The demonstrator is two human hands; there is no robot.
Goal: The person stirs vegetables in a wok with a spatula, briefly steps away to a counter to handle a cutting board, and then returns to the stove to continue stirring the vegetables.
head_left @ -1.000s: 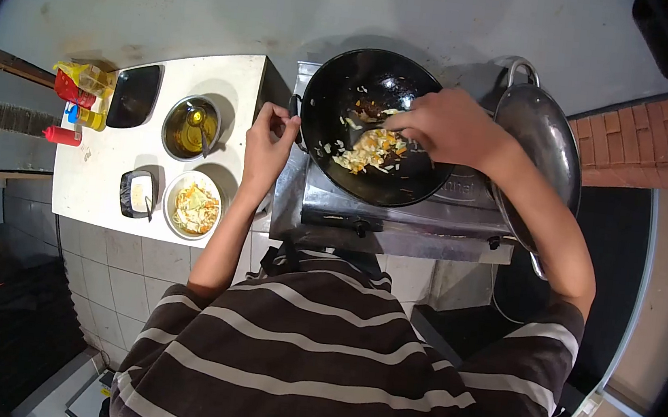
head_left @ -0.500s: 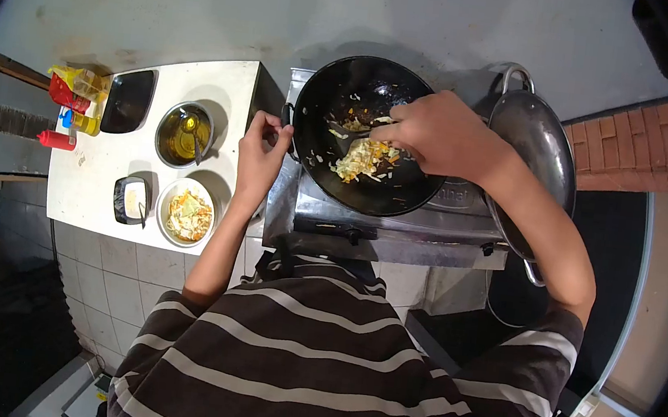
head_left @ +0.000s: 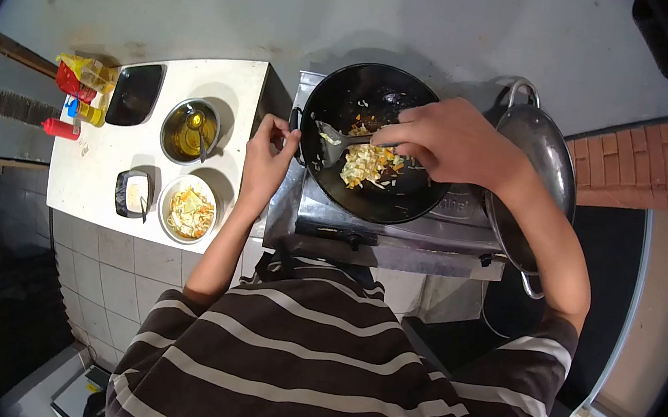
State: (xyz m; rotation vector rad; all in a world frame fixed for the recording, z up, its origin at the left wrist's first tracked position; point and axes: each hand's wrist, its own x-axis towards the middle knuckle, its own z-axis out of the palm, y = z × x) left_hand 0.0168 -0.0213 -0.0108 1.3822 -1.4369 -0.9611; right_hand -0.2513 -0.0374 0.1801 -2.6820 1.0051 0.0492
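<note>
A black wok (head_left: pixel 399 207) sits on a metal gas stove (head_left: pixel 332 225). Its left side handle (head_left: pixel 295 120) is pinched between the fingers of my left hand (head_left: pixel 266 165). My right hand (head_left: pixel 459 144), over the wok's right side, is closed around the handle of a metal spatula (head_left: pixel 334 141). The spatula's blade lies near the wok's left wall with a few pale bits on it. Chopped cabbage and orange shreds (head_left: pixel 367 167) form a loose heap in the middle of the wok. Smaller scraps cling to the wok's surface around it.
A white table (head_left: pixel 93 175) at left carries a metal pot of oil (head_left: pixel 171 128), a bowl of shredded vegetables (head_left: pixel 192 230), a small black dish (head_left: pixel 121 194), a black tray (head_left: pixel 134 94) and several bottles. A large metal pan (head_left: pixel 546 162) leans right of the stove.
The spatula has swung left across the wok, its blade now near the left wall. My right hand has shifted slightly right. My left hand stays on the wok handle.
</note>
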